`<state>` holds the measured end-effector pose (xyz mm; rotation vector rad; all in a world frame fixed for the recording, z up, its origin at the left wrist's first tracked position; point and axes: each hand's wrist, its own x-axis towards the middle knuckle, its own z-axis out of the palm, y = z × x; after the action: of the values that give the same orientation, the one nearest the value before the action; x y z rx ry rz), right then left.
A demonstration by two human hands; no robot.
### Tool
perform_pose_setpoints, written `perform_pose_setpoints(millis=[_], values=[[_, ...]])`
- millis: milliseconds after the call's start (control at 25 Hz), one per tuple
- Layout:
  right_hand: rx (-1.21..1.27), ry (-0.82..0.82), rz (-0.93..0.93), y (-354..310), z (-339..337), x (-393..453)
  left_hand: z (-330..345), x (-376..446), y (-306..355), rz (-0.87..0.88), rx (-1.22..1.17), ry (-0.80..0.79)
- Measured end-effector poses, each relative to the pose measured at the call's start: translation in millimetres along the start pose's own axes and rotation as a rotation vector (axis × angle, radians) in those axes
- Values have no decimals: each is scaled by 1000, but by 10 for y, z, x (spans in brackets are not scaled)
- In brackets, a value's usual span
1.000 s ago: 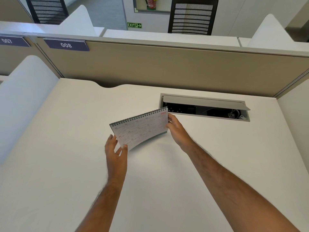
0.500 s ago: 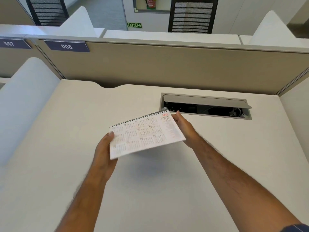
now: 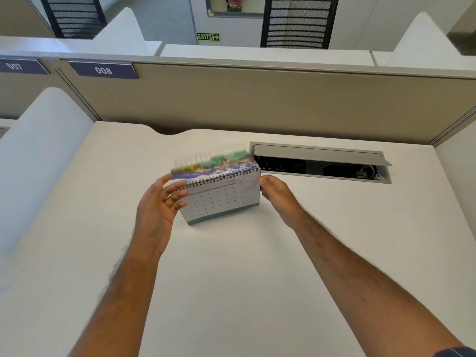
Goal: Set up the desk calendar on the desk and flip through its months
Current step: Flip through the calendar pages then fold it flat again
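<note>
Desk calendar (image 3: 224,199) work is taking place on a wide white desk (image 3: 231,279), which is filling most of the view and backing onto a beige partition (image 3: 257,99) carrying a blue plate numbered 008 (image 3: 103,70). A white side divider (image 3: 38,155) is curving up along the desk's left edge. Set into the desktop near the far right, a grey cable box (image 3: 322,161) is sitting with its lid propped open, just beside the calendar's upper right corner. The calendar is standing on its grey base near the middle of the desk, its spiral binding uppermost and a month grid facing the person; a colourful page above the binding is showing only as a blur. The left hand (image 3: 157,212) is reaching in half open, fingers spread loosely at the calendar's upper left corner. The right hand (image 3: 277,193) is pinching the calendar's right edge with its fingertips.
</note>
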<state>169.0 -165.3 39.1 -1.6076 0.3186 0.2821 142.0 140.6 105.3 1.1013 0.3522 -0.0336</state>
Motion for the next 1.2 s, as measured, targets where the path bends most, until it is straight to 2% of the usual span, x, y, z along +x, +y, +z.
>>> perform_pose_setpoints(millis=[120,200,320,400,480,560,720,760,840,920,1040,1120,1200], values=[[-18,1,-5,-7,7,9,-106,-30,-226,131,232,254],[-31,10,-10,-2,18,15,-122,-118,-434,56,428,364],[-46,24,-26,3,26,13,-99,-295,-702,-137,505,210],[-51,26,-37,6,27,2,-64,-419,-790,-126,525,82],[-55,25,-44,-3,33,-10,-23,-516,-815,-93,534,36],[-58,20,-44,-8,41,-18,12,-579,-821,-92,549,74],[-8,-9,2,-37,50,-68,13,-628,-745,-93,662,319],[19,-10,23,-57,53,-84,-22,-607,-719,-90,634,321],[69,3,62,-97,57,-89,-89,-544,-636,-109,482,192],[137,2,96,-117,41,-80,-116,-481,-474,-111,247,28],[179,-39,93,-98,7,-72,-88,-340,-142,-68,-94,-81],[147,-38,89,-74,7,-67,-72,-211,33,-41,-135,-125],[116,-27,91,-70,24,-53,-41,-103,130,-10,-34,-112]])
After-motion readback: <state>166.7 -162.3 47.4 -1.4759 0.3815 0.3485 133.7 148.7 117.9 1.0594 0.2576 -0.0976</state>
